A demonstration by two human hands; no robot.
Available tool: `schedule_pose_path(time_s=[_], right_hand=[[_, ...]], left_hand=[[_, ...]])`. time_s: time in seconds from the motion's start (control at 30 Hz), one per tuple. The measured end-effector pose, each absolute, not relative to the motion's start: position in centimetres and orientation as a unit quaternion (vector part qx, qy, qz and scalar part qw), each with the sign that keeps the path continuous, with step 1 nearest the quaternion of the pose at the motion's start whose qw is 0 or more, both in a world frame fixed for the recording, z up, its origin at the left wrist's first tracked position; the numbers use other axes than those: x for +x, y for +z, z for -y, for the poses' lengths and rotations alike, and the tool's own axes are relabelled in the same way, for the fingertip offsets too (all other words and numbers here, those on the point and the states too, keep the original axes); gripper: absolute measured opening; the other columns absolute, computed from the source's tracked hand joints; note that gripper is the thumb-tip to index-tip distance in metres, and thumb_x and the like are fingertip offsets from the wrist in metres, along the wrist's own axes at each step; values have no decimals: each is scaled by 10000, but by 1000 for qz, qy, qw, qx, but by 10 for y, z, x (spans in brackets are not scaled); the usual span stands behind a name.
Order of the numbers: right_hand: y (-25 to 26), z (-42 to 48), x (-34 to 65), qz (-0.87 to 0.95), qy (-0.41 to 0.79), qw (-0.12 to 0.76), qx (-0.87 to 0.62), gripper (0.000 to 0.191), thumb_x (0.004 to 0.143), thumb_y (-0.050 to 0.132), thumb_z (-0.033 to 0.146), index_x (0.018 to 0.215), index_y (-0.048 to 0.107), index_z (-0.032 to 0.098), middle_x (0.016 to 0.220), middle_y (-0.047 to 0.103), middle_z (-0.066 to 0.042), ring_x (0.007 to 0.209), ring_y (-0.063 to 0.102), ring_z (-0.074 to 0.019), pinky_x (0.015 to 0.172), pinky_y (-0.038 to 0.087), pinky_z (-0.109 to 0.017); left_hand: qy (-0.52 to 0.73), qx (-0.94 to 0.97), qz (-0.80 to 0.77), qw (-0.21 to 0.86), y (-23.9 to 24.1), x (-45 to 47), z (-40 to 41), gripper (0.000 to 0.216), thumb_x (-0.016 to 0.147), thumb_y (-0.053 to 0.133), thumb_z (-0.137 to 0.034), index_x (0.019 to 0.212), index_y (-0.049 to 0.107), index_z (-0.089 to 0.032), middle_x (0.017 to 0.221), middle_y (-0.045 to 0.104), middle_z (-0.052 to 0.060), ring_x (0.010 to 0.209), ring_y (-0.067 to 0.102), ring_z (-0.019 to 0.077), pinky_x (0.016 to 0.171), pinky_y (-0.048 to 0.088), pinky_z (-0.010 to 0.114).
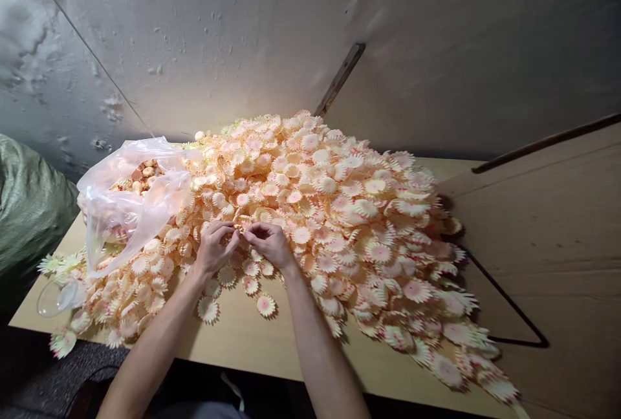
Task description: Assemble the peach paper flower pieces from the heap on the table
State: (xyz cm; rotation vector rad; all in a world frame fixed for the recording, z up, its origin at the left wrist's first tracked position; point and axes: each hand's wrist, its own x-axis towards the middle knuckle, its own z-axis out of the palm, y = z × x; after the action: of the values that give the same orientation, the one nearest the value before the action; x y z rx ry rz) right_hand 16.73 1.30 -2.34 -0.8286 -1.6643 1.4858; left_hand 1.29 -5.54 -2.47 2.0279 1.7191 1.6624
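Observation:
A large heap of pale cream and pink artificial flower pieces (349, 212) with notched, petal-like edges covers much of the table (252, 341). At the heap's near side, my left hand (217, 247) and my right hand (269, 243) meet almost fingertip to fingertip. Both are closed in a pinch. Between the fingertips is something small and yellowish, too hidden to name. One loose flower piece (266, 305) lies on the wood between my forearms, and another (208, 310) rests beside my left forearm.
A translucent plastic bag (165, 202) holding small round pieces sits on the heap's left. Near the left table edge lies a clear plastic cup (57, 297). A green sack (33, 212) stands further left. Cardboard (557, 264) leans at the right; a wall (233, 37) rises behind.

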Motion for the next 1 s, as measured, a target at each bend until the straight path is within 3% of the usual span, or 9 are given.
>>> schedule_pose_path(time_s=[0.43, 0.77, 1.0], right_hand=[[-22, -13, 167, 655, 558, 383, -336, 225, 704, 706, 378, 692, 649, 161, 677, 652, -31, 616, 575, -150, 620, 471, -269], [-21, -14, 170, 649, 589, 364, -315, 239, 744, 690, 392, 773, 701, 155, 771, 693, -50, 705, 614, -163, 705, 497, -288], [-24, -17, 172, 634, 608, 362, -310, 248, 711, 718, 405, 761, 708, 162, 739, 694, -40, 669, 611, -155, 669, 499, -281]], left_hand=[[558, 618, -553, -27, -23, 13, 58, 132, 834, 599, -212, 727, 668, -179, 780, 718, 55, 713, 663, 152, 687, 556, 310], [539, 639, -549, 17, -19, 13, 57, 96, 825, 642, -232, 813, 722, -179, 882, 724, 80, 790, 678, 170, 732, 567, 327], [508, 664, -548, 26, -20, 12, 57, 97, 819, 660, -260, 812, 735, -199, 920, 695, 80, 827, 663, 174, 743, 562, 337]])
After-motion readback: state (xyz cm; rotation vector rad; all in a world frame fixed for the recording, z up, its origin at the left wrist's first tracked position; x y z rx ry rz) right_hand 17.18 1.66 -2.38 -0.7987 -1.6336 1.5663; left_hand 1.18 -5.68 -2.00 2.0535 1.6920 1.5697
